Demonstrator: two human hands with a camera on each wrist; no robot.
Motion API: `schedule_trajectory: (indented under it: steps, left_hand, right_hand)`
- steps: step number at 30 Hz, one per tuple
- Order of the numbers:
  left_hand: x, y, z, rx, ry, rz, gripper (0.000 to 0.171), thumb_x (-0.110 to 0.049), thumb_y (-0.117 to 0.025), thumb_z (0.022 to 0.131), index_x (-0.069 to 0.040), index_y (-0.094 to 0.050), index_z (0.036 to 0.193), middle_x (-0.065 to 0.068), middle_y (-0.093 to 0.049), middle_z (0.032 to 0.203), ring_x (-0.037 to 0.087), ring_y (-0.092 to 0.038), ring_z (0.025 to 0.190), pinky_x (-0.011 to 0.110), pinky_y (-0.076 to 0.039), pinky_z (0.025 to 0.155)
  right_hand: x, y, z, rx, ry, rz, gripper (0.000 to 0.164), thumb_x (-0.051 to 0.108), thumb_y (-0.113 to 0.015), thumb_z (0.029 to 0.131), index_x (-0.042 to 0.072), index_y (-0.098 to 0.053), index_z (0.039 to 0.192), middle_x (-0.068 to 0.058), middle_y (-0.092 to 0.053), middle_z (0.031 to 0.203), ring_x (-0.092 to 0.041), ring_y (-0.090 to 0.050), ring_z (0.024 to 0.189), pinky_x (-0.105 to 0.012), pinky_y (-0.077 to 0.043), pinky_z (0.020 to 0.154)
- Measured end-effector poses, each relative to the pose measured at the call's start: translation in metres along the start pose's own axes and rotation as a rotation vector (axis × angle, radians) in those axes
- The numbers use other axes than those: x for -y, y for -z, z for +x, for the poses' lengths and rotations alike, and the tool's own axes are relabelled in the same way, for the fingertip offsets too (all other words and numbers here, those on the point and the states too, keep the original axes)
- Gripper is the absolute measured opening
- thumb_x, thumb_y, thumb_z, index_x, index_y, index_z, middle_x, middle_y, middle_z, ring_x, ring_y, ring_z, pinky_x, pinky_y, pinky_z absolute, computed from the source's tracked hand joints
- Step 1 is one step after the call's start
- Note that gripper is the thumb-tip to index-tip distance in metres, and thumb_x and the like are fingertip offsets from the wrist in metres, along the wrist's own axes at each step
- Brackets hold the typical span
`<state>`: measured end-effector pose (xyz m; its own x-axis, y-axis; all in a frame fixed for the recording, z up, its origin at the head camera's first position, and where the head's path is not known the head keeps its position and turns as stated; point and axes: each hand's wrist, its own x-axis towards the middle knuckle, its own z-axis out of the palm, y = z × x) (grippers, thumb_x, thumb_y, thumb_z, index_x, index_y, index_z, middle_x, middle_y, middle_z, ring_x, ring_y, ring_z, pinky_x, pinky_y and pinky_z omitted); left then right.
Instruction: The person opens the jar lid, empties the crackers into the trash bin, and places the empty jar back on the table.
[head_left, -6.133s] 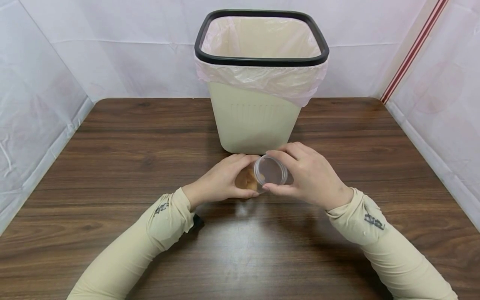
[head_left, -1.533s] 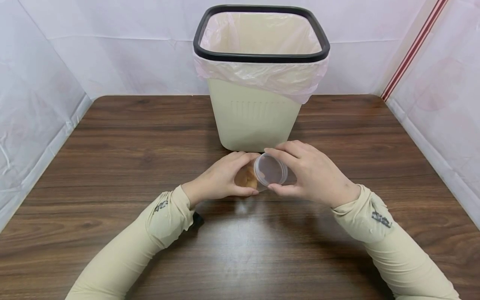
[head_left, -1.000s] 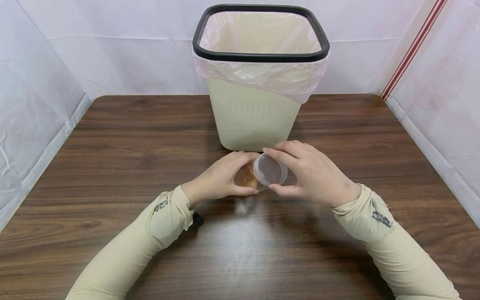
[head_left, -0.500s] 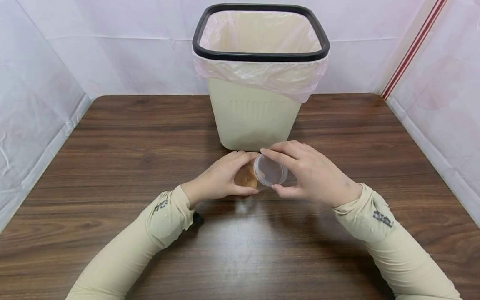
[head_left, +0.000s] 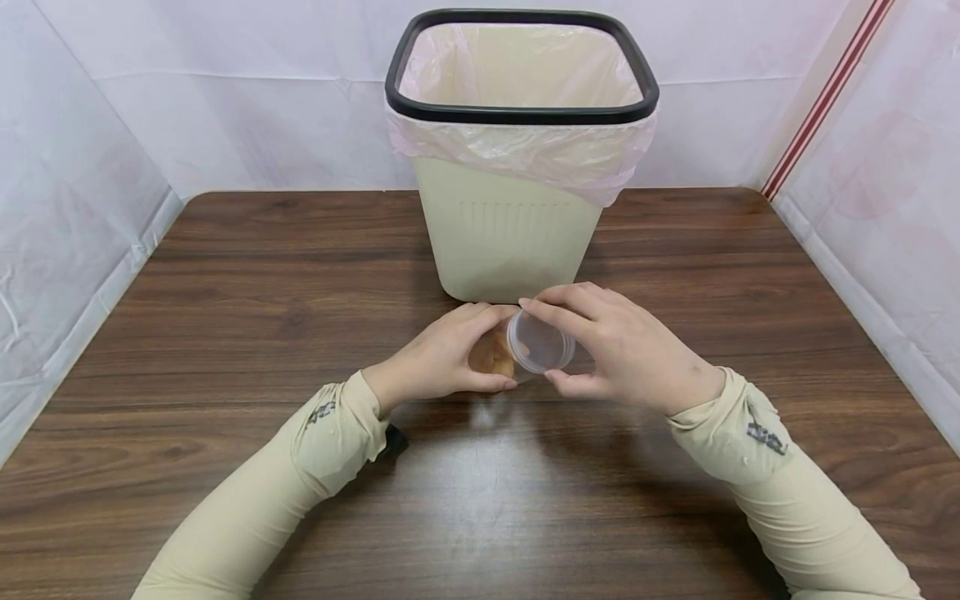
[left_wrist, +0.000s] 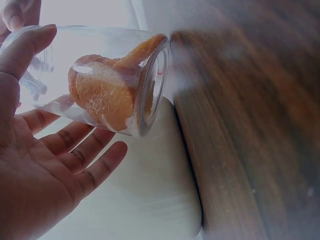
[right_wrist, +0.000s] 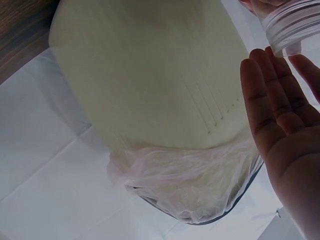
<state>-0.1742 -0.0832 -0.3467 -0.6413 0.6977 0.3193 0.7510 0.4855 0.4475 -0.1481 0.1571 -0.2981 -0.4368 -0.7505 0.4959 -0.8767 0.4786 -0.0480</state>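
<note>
A clear screw-neck jar [head_left: 514, 343] is held between my hands just in front of the bin, its mouth tilted up toward the head camera. My left hand [head_left: 442, 354] wraps thumb and fingers round the body. In the left wrist view, orange-brown pieces that look like dried peel [left_wrist: 102, 95] lie toward the base of the jar [left_wrist: 115, 42]. My right hand [head_left: 630, 350] has forefinger and thumb on opposite sides of the threaded rim [right_wrist: 295, 25]. No lid shows on the mouth. Whether the base touches the table cannot be told.
A cream bin [head_left: 510, 242] with a black rim and pinkish liner bag [head_left: 525, 154] stands behind the hands on the dark wood table [head_left: 262, 275]. White sheeting [head_left: 262, 125] encloses the back and sides. A small dark object [head_left: 393, 442] shows beside the left cuff.
My right forefinger has slid slightly left along the jar's rim, and the thumb slightly right. The left hand, jar and contents stay nearly in place.
</note>
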Motion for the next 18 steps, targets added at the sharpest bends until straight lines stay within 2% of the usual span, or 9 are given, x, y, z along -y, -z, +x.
schedule_trajectory:
  steps: [8,11,15,18]
  left_hand:
    - [0.0007,-0.0003,-0.0001,-0.005,-0.007,0.001,0.068,-0.033,-0.08,0.075,-0.008,-0.053,0.132,0.001,-0.064,0.11,0.016,-0.057,0.1,0.034,-0.046,0.093]
    - [0.0008,-0.0002,0.0,-0.005,-0.01,0.004,0.067,-0.034,-0.08,0.075,-0.008,-0.053,0.132,0.001,-0.064,0.111,0.016,-0.057,0.101,0.034,-0.046,0.093]
    - [-0.0002,0.0005,0.0002,0.0,-0.005,0.004,0.067,-0.034,-0.08,0.076,-0.008,-0.053,0.132,0.001,-0.064,0.112,0.016,-0.057,0.102,0.035,-0.045,0.095]
    - [-0.0009,0.001,0.0004,0.006,0.0,0.0,0.067,-0.034,-0.08,0.076,-0.009,-0.053,0.131,0.001,-0.064,0.114,0.016,-0.057,0.103,0.035,-0.045,0.096]
  right_hand:
    - [0.0017,-0.0013,0.0006,0.009,-0.01,-0.003,0.069,0.03,-0.078,0.073,0.004,-0.054,0.133,-0.013,-0.057,0.122,-0.025,-0.059,0.107,-0.04,-0.049,0.092]
    - [0.0016,-0.0011,0.0006,0.007,-0.012,-0.001,0.067,0.035,-0.076,0.077,0.004,-0.054,0.133,-0.013,-0.057,0.123,-0.025,-0.059,0.108,-0.041,-0.049,0.092]
    - [0.002,-0.0009,0.0008,-0.01,-0.026,-0.023,0.063,0.046,-0.068,0.085,0.005,-0.056,0.131,-0.013,-0.059,0.121,-0.025,-0.06,0.105,-0.041,-0.05,0.09]
    - [0.0034,-0.0008,0.0008,-0.042,-0.069,-0.07,0.066,0.057,-0.059,0.088,0.006,-0.058,0.129,-0.012,-0.061,0.117,-0.026,-0.062,0.099,-0.04,-0.052,0.084]
